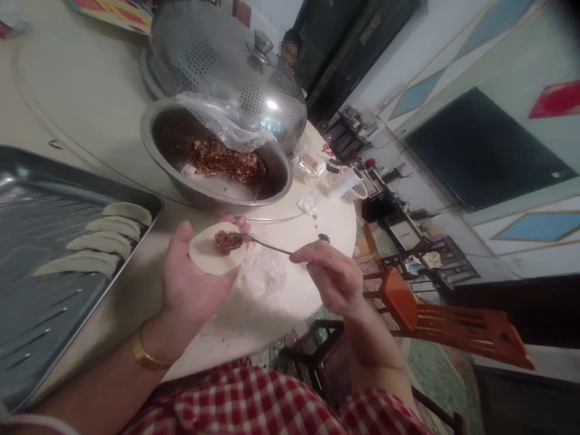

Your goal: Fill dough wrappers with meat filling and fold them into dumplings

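Observation:
On the cupped palm of my left hand [190,293] lies a round, pale dumpling wrapper [206,258]. My right hand [333,275] pinches the thin handle of a metal spoon [274,248]. The spoon's head is over the wrapper, with a lump of brown-red filling [224,241] at it; whether the lump rests fully on the dough I cannot tell. Just beyond my hands is a steel bowl [211,202] with more chopped filling [222,160]. Several folded dumplings [102,243] lie in a row in the metal tray [36,326] on the left.
Clear plastic wrap [226,124] hangs over the bowl's far rim. Behind stands a large domed steel lid [217,54] with holes. A plastic bag [263,275] lies on the round table [290,296] under my hands. An orange chair [399,299] is at the right. Someone sits beyond the lid.

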Demonstrator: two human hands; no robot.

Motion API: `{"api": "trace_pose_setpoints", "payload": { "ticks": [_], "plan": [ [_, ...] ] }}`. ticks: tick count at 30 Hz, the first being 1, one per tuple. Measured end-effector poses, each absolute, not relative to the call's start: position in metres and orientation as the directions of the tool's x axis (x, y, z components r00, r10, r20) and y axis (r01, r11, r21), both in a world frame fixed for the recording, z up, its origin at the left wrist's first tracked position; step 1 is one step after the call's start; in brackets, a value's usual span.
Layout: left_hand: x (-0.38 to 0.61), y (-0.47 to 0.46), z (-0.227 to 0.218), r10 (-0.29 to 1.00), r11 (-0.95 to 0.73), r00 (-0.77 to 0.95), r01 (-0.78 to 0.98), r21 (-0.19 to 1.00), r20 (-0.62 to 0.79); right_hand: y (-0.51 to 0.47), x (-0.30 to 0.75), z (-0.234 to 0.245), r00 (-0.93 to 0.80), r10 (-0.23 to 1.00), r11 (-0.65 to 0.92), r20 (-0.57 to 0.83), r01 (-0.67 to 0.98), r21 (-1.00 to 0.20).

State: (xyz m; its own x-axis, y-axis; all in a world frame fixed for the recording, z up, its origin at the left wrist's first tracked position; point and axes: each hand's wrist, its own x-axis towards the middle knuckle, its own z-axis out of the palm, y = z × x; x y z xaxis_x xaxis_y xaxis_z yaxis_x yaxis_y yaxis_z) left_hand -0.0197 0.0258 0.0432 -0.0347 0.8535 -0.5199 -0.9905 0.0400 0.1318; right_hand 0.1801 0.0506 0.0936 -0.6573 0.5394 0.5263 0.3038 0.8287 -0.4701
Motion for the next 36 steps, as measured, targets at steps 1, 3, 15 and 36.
{"api": "trace_pose_setpoints", "payload": {
  "ticks": [1,3,15,36],
  "plan": [
    [-0.019,0.026,0.044,0.852,0.041,-0.033,-0.991,0.13,-0.523,0.05,0.18,0.094,-0.656,0.544,0.826,0.523,0.308,-0.473],
    [-0.019,0.026,0.045,0.851,0.045,-0.024,-0.992,0.118,-0.525,0.05,0.179,0.094,-0.644,0.561,0.812,0.519,0.309,-0.495],
    [-0.018,0.027,0.05,0.834,0.017,-0.034,-0.996,0.089,-0.551,0.057,0.18,0.08,-0.524,0.692,0.67,0.496,0.21,-0.712],
    [-0.019,0.027,0.047,0.825,0.068,0.006,-0.994,0.089,-0.566,0.057,0.181,0.088,-0.493,0.713,0.64,0.499,0.168,-0.75]
  ]
}}
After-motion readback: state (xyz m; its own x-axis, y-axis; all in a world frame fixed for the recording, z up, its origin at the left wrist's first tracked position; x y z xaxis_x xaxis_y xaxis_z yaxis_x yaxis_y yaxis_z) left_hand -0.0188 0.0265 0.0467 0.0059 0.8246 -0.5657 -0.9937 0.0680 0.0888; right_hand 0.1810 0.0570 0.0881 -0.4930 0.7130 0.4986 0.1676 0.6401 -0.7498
